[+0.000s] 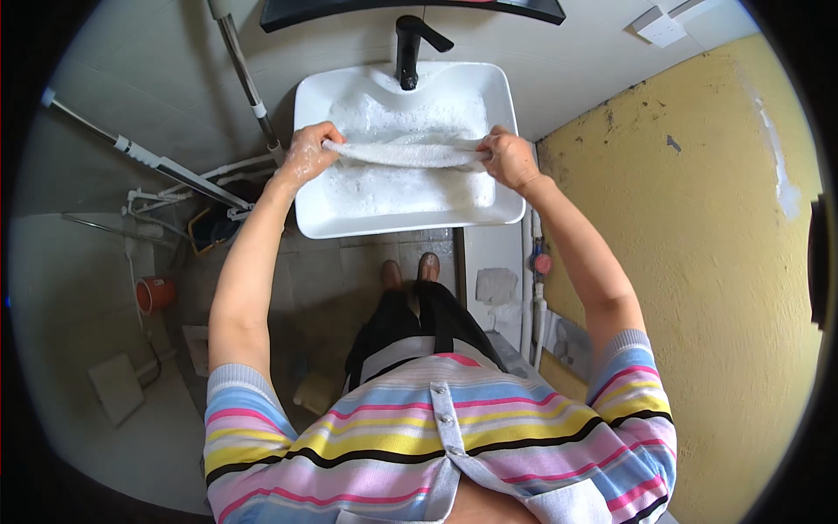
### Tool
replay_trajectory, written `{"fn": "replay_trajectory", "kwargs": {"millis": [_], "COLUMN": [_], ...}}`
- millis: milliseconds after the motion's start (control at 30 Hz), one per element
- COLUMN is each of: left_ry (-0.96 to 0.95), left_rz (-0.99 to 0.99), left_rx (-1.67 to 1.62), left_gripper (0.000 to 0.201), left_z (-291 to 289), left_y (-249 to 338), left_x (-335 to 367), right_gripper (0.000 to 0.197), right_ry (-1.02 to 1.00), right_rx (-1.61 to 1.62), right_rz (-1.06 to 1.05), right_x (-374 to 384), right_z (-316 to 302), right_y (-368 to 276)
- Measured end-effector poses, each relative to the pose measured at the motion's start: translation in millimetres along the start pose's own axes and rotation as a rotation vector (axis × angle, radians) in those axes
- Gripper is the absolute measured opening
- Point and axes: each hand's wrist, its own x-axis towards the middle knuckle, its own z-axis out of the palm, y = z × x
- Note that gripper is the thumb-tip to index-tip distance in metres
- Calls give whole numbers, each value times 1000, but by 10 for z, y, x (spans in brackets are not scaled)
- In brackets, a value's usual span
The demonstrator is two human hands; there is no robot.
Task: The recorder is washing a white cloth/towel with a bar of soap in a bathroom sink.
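White cloth (410,155), wet and twisted into a rope, stretches between the left hand (307,155) and right hand (509,158). Both fists clamp its ends, held apart over the sudsy basin (314,214) so drips fall in, below the black tap (408,48).

black tap (408,48), orange bucket (155,293), yellow wall (724,236)

Two hands, the left hand (307,155) and the right hand (509,159), grip one white cloth (408,154) between them. Beneath them sits one basin (307,96); beyond them, one black tap (408,51). Left of the left hand: two poles (249,83), one orange bucket (154,294).
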Motion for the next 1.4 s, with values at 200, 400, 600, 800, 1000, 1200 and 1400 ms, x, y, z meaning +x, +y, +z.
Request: {"fn": "replay_trajectory", "kwargs": {"millis": [200, 400, 600, 800, 1000, 1200, 1400], "left_ry": [-241, 32, 150, 330, 503, 308, 10], "left_rz": [-41, -124, -215, -452, -580, -571, -269], "left_rx": [288, 238, 343, 308, -366, -1752, -2042], "left_gripper": [26, 62, 74, 64, 60, 70, 58], "left_z": [485, 817, 1370, 1573, 1844, 1326, 1359], "left_y": [-461, -414, -542, -515, -600, -320, -130], "left_x": [-260, 52, 277, 257, 466, 564, 614], "right_gripper": [32, 72, 65, 54, 57, 67, 60], "right_ry": [-461, -78, -394, -500, -83, -209, -31], "right_rx": [-9, 77, -312, -483, 578, 1152, 836], "right_rz": [83, 285, -108, -80, 342, 42, -57], "right_x": [-105, 195, 436, 468, 903, 679, 506], "right_z": [463, 1022, 1391, 1511, 1675, 926, 795], "right_y": [76, 245, -30, -236, -142, -966, -1144]}}
